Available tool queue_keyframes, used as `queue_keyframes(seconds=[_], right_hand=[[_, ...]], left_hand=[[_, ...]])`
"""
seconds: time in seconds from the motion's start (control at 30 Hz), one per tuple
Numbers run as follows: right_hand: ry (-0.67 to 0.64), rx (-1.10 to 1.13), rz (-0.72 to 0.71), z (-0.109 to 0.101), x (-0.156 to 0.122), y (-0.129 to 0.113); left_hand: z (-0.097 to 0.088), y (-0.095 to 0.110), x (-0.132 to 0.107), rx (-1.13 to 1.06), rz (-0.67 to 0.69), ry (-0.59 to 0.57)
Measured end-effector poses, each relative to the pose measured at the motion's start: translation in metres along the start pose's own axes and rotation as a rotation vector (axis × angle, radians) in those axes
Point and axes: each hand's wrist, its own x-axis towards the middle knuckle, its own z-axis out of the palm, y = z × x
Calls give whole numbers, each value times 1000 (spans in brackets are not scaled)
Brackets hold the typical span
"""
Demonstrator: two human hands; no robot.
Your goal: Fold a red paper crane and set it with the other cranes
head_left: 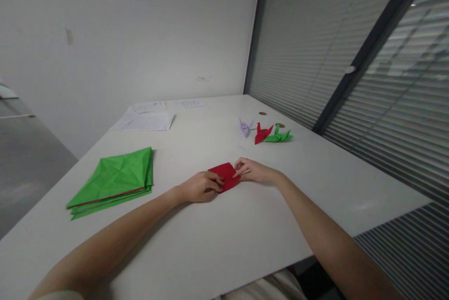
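A small folded piece of red paper (226, 173) lies on the white table between my two hands. My left hand (201, 186) rests at its left side, fingers curled and pressed onto the paper's lower left part. At the right corner, my right hand (253, 170) pinches the paper's edge with thumb and fingers, and a pale sliver shows by the fingers. Beyond my hands stand three folded paper cranes: a lilac crane (245, 128), a red crane (262, 133) and a green crane (279, 135). The red and green cranes touch or overlap.
To the left lies a stack of creased paper sheets (121, 176), green on top with a red edge showing. Printed white sheets (143, 121) lie at the far left of the table (196, 141). Window blinds (298, 56) run along the right side, a wall behind.
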Motion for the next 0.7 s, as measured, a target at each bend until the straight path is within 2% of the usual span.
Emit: queue_keyframes(seconds=[0.1,0.23,0.5,0.7], right_hand=[[-10,-41,-22,0,2,0],[72,-75,-16,7,9,3],[272,-260,130,24,18,4],[302,-360,212,30,22,4]], left_hand=[[-2,1,-1,31,17,-20],[-2,7,1,53,39,-40],[6,5,1,43,74,1],[6,5,1,63,81,-11]])
